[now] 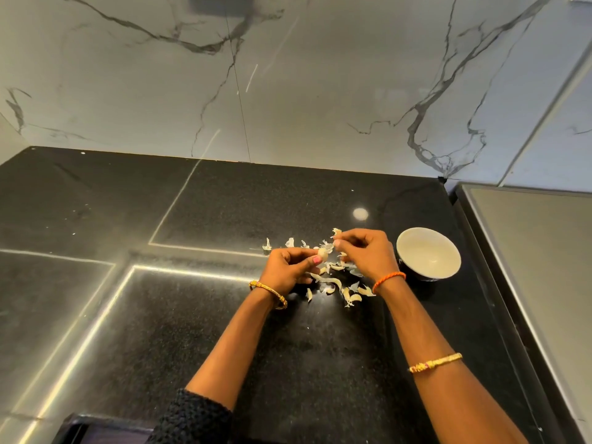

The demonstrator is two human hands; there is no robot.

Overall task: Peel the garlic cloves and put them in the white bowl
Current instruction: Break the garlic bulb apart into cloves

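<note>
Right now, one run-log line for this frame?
stage: peeling | left hand: holds garlic clove | right hand: pulling skin piece | white bowl: looks empty | peels: scattered on black counter

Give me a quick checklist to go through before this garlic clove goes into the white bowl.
1. Clove held securely: ok. The left hand pinches the garlic clove at its fingertips.
2. Skin fully off: not ok. The right hand is pulling at a strip of peel, and skin seems to cling to the clove.
3. Bowl within reach: ok. The white bowl stands upright just right of the right hand.
4. Bowl free of peel: ok. Its inside looks bare.
5. Path to the bowl clear: ok. Only loose peels lie on the black countertop beneath the hands.
6. More cloves waiting: cannot tell. The scraps hide any.
</note>
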